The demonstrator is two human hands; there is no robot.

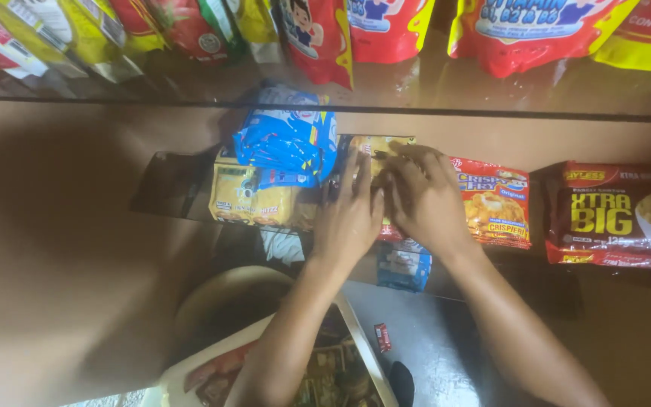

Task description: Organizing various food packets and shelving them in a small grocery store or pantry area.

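Observation:
Both my hands press on a yellow-and-red snack packet [380, 151] lying on a brown shelf [99, 151]. My left hand [352, 211] lies flat with its fingers spread over the packet's left side. My right hand [421, 194] covers its right side, fingers curled on the top edge. Most of the packet is hidden under the hands. A stack of blue packets [288, 139] sits just left of my left hand, on a yellow packet [254, 197]. A red breading-mix packet [497, 200] lies right beside my right hand.
A large red-and-black packet [615, 215] lies at the far right. Red and yellow pouches [386, 26] hang along the upper shelf. Below, a white tray [359, 339] holds several goods, next to a small blue packet [403, 265] and a grey surface [431, 347].

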